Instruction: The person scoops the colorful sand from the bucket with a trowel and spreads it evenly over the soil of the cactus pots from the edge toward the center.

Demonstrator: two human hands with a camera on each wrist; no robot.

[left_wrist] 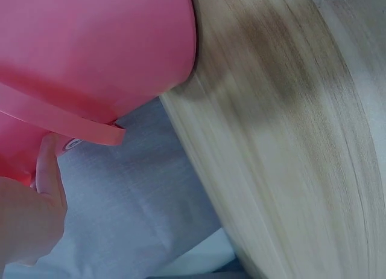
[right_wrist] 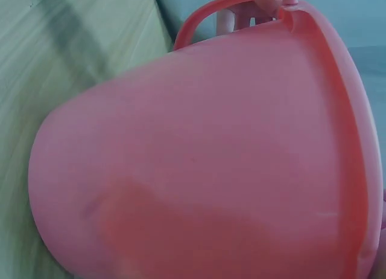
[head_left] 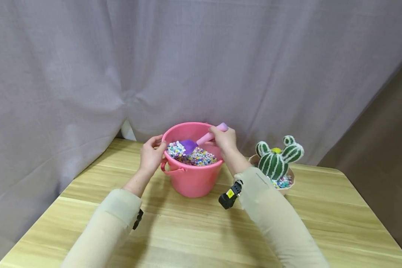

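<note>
1. Sleeves fill the lower frame of the head view. Above them, the right hand (head_left: 223,138) has its grip curled round the pink handle of the scoop (head_left: 201,141), whose long axis runs down-left from that hand to a purple blade loaded with beads (head_left: 197,157) over the bucket (head_left: 191,178). The left hand (head_left: 151,155), fingers relaxed, rests on the rim at centre-left.
2. Left wrist view: fingers (left_wrist: 48,170) touch the bucket handle (left_wrist: 60,119) at lower left, beside the bench (left_wrist: 289,140).
3. Right wrist view: only the bucket wall (right_wrist: 199,170); scoop hidden.
</note>
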